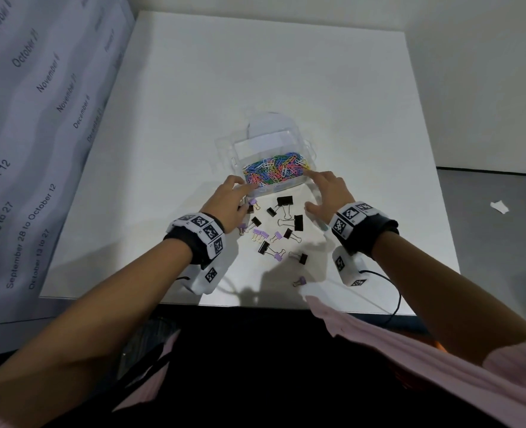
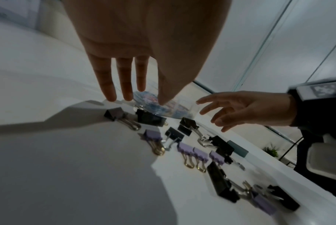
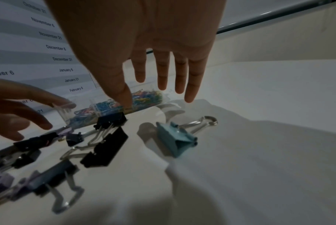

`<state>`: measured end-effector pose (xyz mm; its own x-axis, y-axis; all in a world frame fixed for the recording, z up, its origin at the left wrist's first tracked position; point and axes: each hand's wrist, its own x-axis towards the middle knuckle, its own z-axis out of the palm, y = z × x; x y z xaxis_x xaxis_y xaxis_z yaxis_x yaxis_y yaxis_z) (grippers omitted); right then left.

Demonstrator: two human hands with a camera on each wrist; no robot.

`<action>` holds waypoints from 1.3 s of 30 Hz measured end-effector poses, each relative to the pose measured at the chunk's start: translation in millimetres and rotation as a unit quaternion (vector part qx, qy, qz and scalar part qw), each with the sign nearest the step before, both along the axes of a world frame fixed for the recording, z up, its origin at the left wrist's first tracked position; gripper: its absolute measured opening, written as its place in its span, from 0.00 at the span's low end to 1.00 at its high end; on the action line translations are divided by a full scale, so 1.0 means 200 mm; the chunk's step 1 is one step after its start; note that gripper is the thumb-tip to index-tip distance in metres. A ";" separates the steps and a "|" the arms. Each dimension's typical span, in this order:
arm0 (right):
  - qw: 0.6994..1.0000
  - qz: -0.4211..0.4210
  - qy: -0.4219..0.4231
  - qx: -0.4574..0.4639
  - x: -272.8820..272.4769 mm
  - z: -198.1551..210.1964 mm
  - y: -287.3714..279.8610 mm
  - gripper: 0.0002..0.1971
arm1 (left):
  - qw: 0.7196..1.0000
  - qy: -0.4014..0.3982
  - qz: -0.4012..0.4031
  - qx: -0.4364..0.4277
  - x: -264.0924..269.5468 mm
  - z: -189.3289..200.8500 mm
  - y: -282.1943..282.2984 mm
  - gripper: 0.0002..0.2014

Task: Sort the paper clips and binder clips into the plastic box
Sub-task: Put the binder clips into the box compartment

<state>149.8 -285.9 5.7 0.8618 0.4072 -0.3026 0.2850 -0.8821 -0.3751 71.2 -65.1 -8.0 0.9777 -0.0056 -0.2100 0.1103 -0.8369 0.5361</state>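
A clear plastic box (image 1: 286,185) stands mid-table with its lid (image 1: 267,128) open behind it. Coloured paper clips (image 1: 274,171) fill it. Black binder clips (image 1: 284,200) and purple binder clips (image 1: 261,233) lie scattered in front of it. My left hand (image 1: 240,193) is open, its straight fingers at the box's near-left corner. My right hand (image 1: 314,189) is open too, its index finger at the near-right corner. In the left wrist view my left hand (image 2: 132,94) points at the box (image 2: 175,109). In the right wrist view my right hand (image 3: 159,89) hovers over a teal binder clip (image 3: 175,137).
The white table (image 1: 286,72) ends at a front edge (image 1: 255,304) close to my body. A poster with printed dates (image 1: 39,118) stands along the left side. A paper scrap (image 1: 499,207) lies on the grey surface at the right. A black cable (image 1: 391,291) trails from my right wrist.
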 end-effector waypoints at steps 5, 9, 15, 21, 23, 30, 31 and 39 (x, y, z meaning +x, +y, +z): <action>0.998 0.021 0.010 0.053 -0.05 -0.01 -0.01 0.26 | 0.999 -0.005 0.022 -0.023 -0.01 0.01 0.05 0.18; 0.996 0.024 0.034 0.079 -0.09 0.01 -0.08 0.30 | 0.997 0.004 0.017 -0.069 -0.05 0.03 0.10 0.24; 0.997 -0.001 0.071 0.017 -0.11 0.01 -0.31 0.40 | 0.988 0.107 0.107 -0.038 -0.12 0.01 0.17 0.44; 0.996 0.032 0.086 -0.006 -0.18 -0.08 -0.21 0.51 | 0.990 0.134 0.040 -0.030 -0.11 -0.01 0.05 0.50; 0.994 0.053 0.093 -0.002 -0.21 -0.08 -0.12 0.53 | 0.991 0.124 0.033 -0.025 -0.11 -0.01 -0.01 0.51; 0.992 0.081 0.083 0.042 -0.24 -0.10 0.08 0.63 | 0.993 0.118 -0.003 -0.017 -0.17 -0.03 -0.17 0.49; 0.992 0.082 0.084 0.039 -0.24 -0.10 0.09 0.63 | 0.993 0.121 -0.011 -0.012 -0.17 -0.03 -0.17 0.49; 0.994 0.067 0.088 0.019 -0.25 -0.07 0.16 0.38 | 0.995 0.102 -0.016 0.013 -0.19 -0.01 -0.23 0.39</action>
<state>99.8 -253.6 -8.4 0.7339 0.5288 -0.4264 0.3260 -0.8249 -0.4619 32.5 -110.6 -9.4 0.9142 -0.0277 -0.4043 0.1882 -0.8546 0.4839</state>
